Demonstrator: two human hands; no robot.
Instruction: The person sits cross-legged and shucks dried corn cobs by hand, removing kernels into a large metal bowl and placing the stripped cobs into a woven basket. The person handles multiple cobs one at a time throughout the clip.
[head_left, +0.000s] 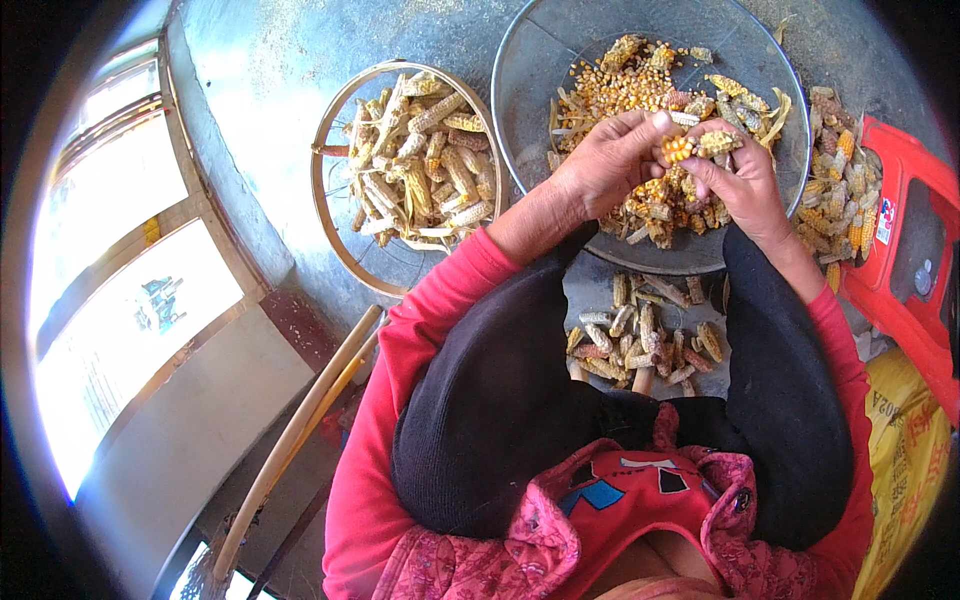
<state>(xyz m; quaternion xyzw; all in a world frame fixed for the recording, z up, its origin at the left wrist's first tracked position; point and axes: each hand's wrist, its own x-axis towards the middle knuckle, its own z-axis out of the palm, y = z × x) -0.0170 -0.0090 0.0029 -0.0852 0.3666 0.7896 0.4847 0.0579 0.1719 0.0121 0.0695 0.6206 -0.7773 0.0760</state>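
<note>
My left hand (622, 157) pinches a short piece of corn cob with yellow kernels (677, 149) over a wide round basin (525, 90). Close beside it, touching or nearly so, a mostly bare cob piece (718, 142) is held in the fingers of my right hand (739, 180). Loose yellow kernels (626, 86), small cobs and bits of husk lie in the basin beneath both hands. How the right palm lies around its cob is partly hidden.
A round shallow basket (328, 217) full of cobs stands left of the basin. Cobs (622, 337) lie on the floor between the legs. To the right are more corn cobs (840, 180), a red plastic stool (900, 277) and a yellow sack (900, 465). Wooden poles (285, 450) lean at lower left.
</note>
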